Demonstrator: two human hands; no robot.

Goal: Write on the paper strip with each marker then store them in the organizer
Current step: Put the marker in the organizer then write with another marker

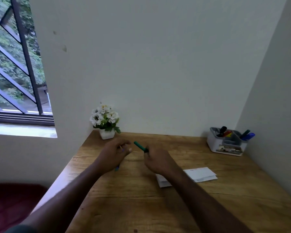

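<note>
Wooden worktop (225, 207) in a white-walled corner by a window (15, 64).
Right hand (158, 161) grips a green marker (140, 146); left hand (113, 154) holds pens (117, 168).

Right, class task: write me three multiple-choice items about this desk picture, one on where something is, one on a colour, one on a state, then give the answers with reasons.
1. Where does the organizer stand?
A. far right corner of the desk
B. beside the flower pot
C. on the window sill

2. What colour is the marker in the right hand?
A. red
B. green
C. yellow

3. What state is the paper in?
A. crumpled in the left hand
B. lying flat on the desk
C. standing in the organizer

Answers:
1 A: it sits where the desk meets the right wall, far from the flower pot.
2 B: a green barrel sticks out above the curled fingers.
3 B: it lies flat beside the right forearm, touched by neither hand; the left hand grips another thin item.
</note>
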